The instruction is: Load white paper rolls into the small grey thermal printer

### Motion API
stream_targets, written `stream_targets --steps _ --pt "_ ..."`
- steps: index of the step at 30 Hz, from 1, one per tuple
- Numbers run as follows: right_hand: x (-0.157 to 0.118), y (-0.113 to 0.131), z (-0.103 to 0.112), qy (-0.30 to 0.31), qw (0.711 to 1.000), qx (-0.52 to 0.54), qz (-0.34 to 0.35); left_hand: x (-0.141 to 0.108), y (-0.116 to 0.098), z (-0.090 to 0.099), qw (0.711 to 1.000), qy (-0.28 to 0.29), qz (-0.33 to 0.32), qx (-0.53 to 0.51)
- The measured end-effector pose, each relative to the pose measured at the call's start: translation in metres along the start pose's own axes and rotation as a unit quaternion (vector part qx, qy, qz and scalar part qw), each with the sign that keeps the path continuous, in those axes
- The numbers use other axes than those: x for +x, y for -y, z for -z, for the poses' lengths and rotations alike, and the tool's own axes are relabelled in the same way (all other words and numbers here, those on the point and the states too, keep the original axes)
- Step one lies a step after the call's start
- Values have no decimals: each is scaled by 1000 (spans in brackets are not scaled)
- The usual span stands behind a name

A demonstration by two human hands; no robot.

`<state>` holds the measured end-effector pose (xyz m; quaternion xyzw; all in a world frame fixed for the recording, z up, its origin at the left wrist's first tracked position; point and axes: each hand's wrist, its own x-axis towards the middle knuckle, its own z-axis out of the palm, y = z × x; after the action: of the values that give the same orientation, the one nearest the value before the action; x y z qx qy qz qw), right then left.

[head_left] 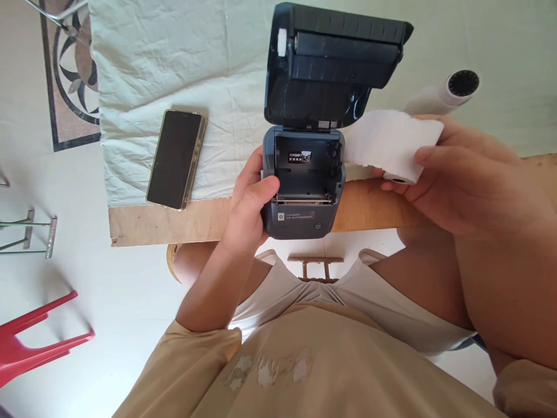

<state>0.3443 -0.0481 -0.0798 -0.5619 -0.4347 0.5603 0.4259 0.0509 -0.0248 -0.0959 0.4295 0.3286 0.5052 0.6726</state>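
A small dark label printer (300, 226) is gripped by my left hand (250, 200), its thumb over the left rim and its fingers around the side. The printer's lid (322, 96) is swung up, so the paper bay shows with a small printed sticker inside. No roll sits in that bay. To the right, my right hand (452, 168) pinches a white paper roll (402, 145) between thumb and fingers. A loose length of the paper reaches left toward the printer's right side; whether it touches is unclear.
A smartphone (176, 159) lies on the pale green cloth (226, 75) at the left. Behind my right hand is a white cylindrical object with a black end (463, 83). The wooden table edge (143, 226) runs before my lap. A red stool (39, 342) stands on the floor.
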Motion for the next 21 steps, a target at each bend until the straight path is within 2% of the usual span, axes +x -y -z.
stream_targets --steps 4,8,11,15,21 --pt "-7 7 4 59 998 -20 12 0 0 -1 1000 7 -10 -18" --pt "-5 14 2 51 998 7 -41 -1 -4 -4 1000 -16 14 0" --pt "-1 14 6 38 995 -46 -78 -1 -10 -8 998 -36 39 17" --pt "-3 7 10 26 993 -105 -44 -1 -12 -11 998 -40 38 18" --pt "-7 9 7 88 994 -51 -39 -2 -10 -11 999 -27 26 -26"
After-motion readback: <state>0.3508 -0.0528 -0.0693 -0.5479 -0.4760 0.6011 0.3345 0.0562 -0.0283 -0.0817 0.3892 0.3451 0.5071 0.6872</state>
